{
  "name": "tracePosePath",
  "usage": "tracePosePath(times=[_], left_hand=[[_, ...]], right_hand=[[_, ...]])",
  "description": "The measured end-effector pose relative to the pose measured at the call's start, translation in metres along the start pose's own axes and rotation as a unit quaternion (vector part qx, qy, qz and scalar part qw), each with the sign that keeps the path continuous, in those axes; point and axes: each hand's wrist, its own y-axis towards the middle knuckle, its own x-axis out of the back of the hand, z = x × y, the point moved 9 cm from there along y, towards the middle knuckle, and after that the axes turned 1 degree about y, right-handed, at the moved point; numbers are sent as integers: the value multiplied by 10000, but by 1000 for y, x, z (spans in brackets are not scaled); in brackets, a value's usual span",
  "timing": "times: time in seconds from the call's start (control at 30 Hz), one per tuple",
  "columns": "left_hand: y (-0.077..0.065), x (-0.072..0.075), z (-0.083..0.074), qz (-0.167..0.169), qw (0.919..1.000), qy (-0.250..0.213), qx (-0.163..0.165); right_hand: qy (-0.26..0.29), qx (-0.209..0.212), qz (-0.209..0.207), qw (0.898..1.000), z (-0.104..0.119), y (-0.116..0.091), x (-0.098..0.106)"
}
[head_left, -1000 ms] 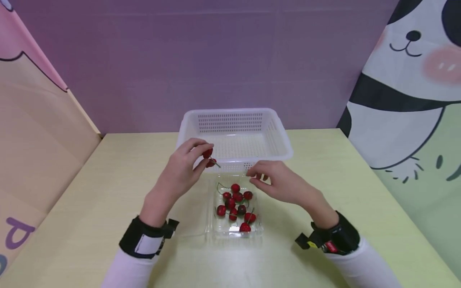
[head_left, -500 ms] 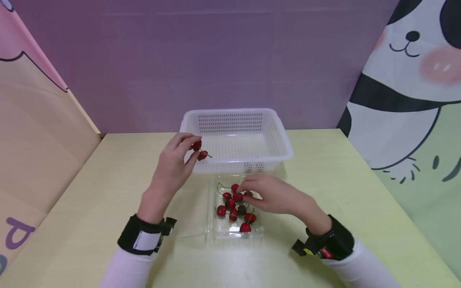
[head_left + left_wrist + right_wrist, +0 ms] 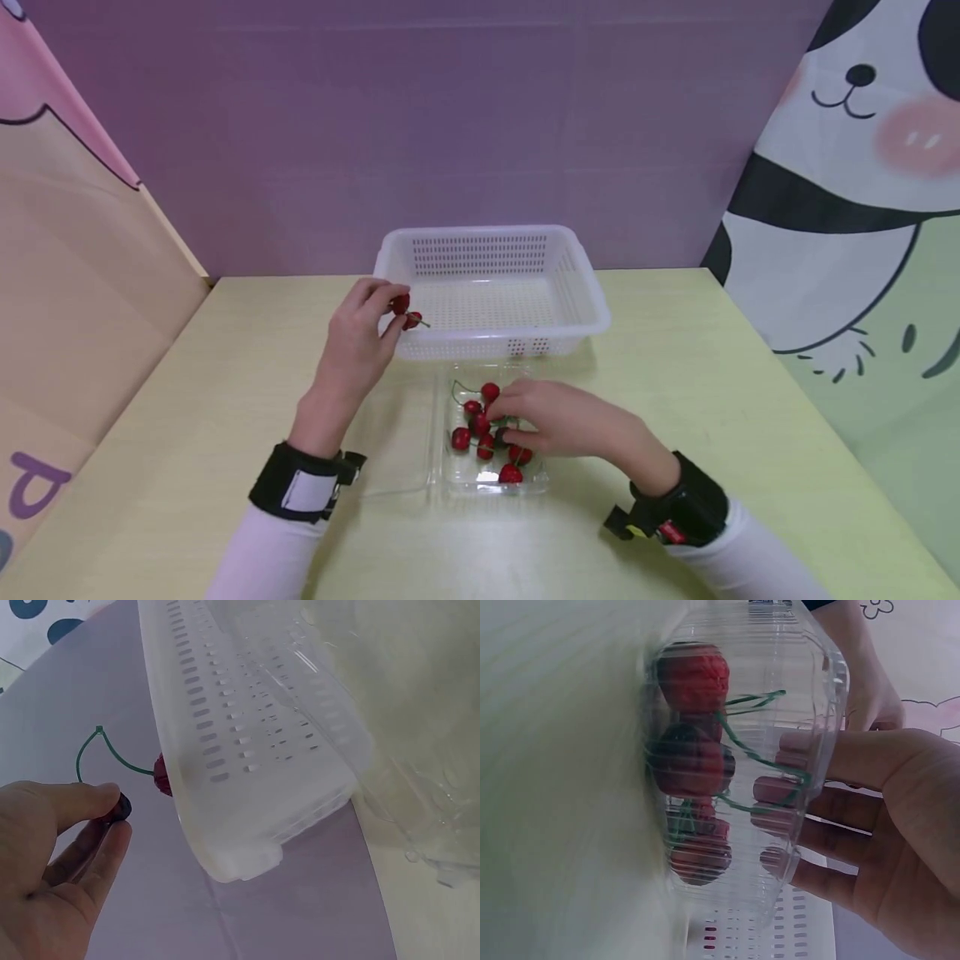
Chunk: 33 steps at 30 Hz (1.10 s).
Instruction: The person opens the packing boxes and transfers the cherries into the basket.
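At the left front corner of the white slotted basket (image 3: 589, 287), my left hand (image 3: 347, 342) pinches a red cherry (image 3: 401, 305) between thumb and fingers. A second cherry (image 3: 162, 776) hangs from the same forked green stem (image 3: 100, 730), close by the basket's rim. My right hand (image 3: 564, 419) reaches over the clear plastic box (image 3: 480, 487), fingers lowered among the cherries (image 3: 461, 439) in it. In the right wrist view those fingers (image 3: 840, 832) look loosely bent, with cherries (image 3: 692, 761) seen through the box wall. Some cherries are hidden beneath the hand.
The box's clear lid (image 3: 397, 442) lies folded out flat to its left. Red spots (image 3: 528, 346) show through the basket's front slots. A purple backdrop (image 3: 480, 125) stands behind the pale table (image 3: 225, 400), with printed sheets at both sides.
My left hand has carried the paired cherries leftward and slightly back, along the basket's front. My right hand has come down from the box's far edge to the cherries.
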Motion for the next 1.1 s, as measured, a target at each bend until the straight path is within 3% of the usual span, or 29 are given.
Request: tracePosePath(times=[0.5,0.83,1.1], left_hand=[[-4,-10,13,293,9991,161,264],[-6,-13,19,489,9966,181,637],[-5,-11,17,477,9968,41,644]], right_hand=[[-268,215,303,9990,7,1,-11],[-338,38,458,9984,4,1,-17],[-376,26,486,9981,2,2,-18]])
